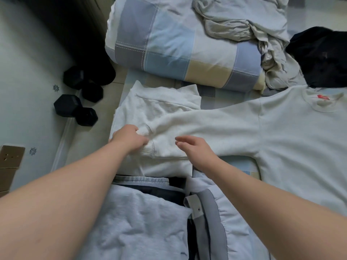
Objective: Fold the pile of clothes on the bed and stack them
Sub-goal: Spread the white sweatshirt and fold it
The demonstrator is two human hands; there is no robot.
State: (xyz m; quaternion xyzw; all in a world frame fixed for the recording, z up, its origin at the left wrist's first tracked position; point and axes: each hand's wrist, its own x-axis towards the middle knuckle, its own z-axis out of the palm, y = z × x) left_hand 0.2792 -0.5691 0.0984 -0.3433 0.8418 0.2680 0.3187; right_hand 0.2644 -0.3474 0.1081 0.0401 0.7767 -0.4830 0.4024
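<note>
A white long-sleeved sweatshirt [293, 132] with a red neck label lies spread across the bed, its sleeve stretched out to the left. My left hand [129, 139] grips the ribbed cuff of that sleeve. Just to the right, my right hand [195, 149] hovers over the sleeve with relaxed fingers, holding nothing. Under the cuff lies a folded white garment [150, 107]. Folded light-blue clothes [135, 220] and a grey-trimmed garment [210, 212] lie nearest to me.
A rolled checked quilt [178, 44] lies at the back of the bed. A crumpled grey garment [244, 21] and a black garment [323, 55] sit at the back right. Black dumbbells [75, 102] stand on the floor to the left, by a cardboard box [9, 166].
</note>
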